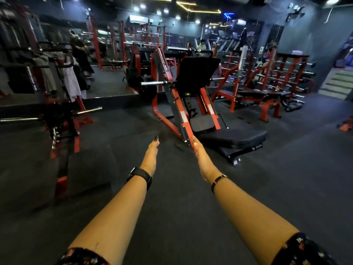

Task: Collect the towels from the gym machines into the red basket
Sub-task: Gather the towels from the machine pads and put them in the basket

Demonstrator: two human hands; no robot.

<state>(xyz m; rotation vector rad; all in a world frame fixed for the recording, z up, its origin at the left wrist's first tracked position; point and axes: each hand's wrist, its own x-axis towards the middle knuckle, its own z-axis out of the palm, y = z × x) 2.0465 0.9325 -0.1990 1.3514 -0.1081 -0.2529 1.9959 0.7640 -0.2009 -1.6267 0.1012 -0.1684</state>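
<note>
Both my arms reach straight out ahead of me, level with each other and a little apart. My left hand (151, 157) is flat and edge-on, fingers straight and pressed together, dark-painted nails at the tips, holding nothing. My right hand (202, 159) mirrors it, palm turned inward, fingers straight and together, also carrying nothing. In this view its fingertips overlap the foot of a red rail on the leg press (191, 87); I cannot tell whether they touch it. A black watch (141, 175) wraps my left wrist, a thin bracelet (219, 179) my right, and dark flowered sleeves (82, 256) end above my elbows. Under me is a dark rubber floor (172, 197) in a dim gym lit by ceiling lights (198, 8). The leg press stands straight ahead, red and black, with its black seat pad (233, 138) low on the right. On the left is another red-and-black machine (63, 119), and that is where the towels are: a pale towel (71, 81) and, just beside it, a grey towel (47, 77) hang draped over its upper bars, well apart from my hands. To the right sit a bench (257, 94), a rack of bars (286, 73) and some steps (336, 83). Far back a person (201, 45) is too small to make out.
</note>
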